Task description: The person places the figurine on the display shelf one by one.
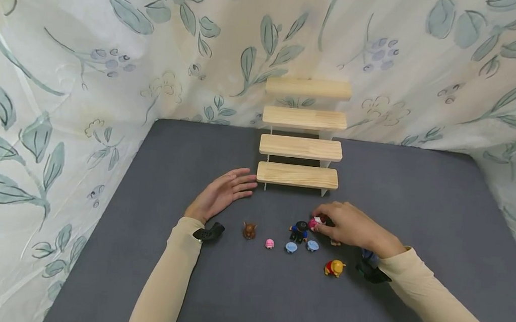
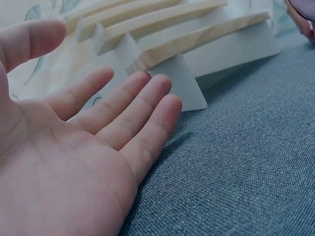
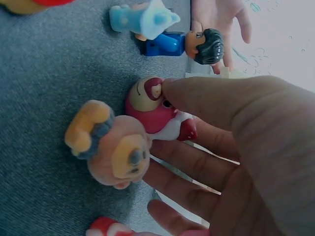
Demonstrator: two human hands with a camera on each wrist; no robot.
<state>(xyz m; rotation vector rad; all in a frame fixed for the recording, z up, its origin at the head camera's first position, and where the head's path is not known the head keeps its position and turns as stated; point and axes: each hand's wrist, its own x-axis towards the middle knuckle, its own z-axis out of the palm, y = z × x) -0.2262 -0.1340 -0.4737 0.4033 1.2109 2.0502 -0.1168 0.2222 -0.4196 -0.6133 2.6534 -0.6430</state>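
Observation:
My right hand pinches a pink bear figurine between thumb and fingers, low over the dark cloth. A tan-faced bear figurine stands close by, mostly covered by that hand in the head view. To its left is a dark-haired figurine in blue, with two light blue figurines just in front. My left hand holds nothing; its fingers are extended, palm partly up, and the fingertips are beside the left end of the lowest step of a wooden stepped stand.
A brown figurine and a small pink one stand left of the group. Nearer the person is a yellow figurine in red. Part of a red-and-white item shows at the right wrist view's lower edge. Leaf-patterned fabric hangs behind.

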